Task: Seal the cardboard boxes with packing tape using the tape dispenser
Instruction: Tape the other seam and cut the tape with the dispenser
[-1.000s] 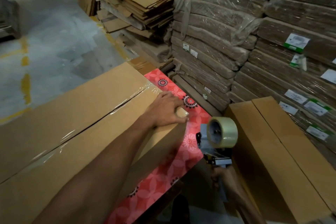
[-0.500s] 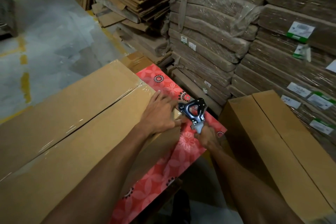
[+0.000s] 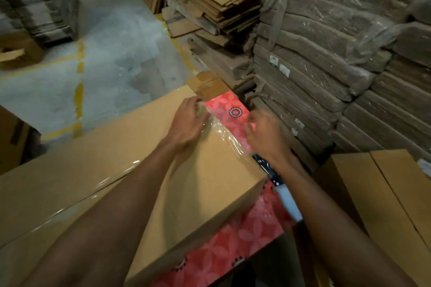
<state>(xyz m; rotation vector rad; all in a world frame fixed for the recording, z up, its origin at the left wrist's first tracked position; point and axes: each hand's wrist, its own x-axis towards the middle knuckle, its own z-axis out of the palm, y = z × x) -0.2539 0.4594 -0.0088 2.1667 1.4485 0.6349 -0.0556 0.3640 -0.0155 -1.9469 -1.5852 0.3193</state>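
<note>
A long brown cardboard box (image 3: pixel 116 170) lies on a red flowered table (image 3: pixel 233 247), with clear tape (image 3: pixel 224 137) glossy along its top seam and over its far right edge. My left hand (image 3: pixel 189 123) rests flat on the tape at that far edge, holding nothing. Just right of the box end, above the table, my right hand (image 3: pixel 265 137) is blurred, its fingers curled with nothing visible in them. The tape dispenser (image 3: pixel 277 184), black metal with a white handle, lies on the table under my right wrist, against the box corner.
A second brown box (image 3: pixel 382 202) stands at the right. Wrapped stacks of flat cardboard (image 3: pixel 326 65) rise close behind the table, with loose flattened cartons (image 3: pixel 221 2) beyond. Concrete floor with yellow lines (image 3: pixel 79 72) spreads to the left.
My right hand has let go of the dispenser, which now lies on the table. Both hands have moved along the box end toward its far corner, where fresh tape now covers the edge.
</note>
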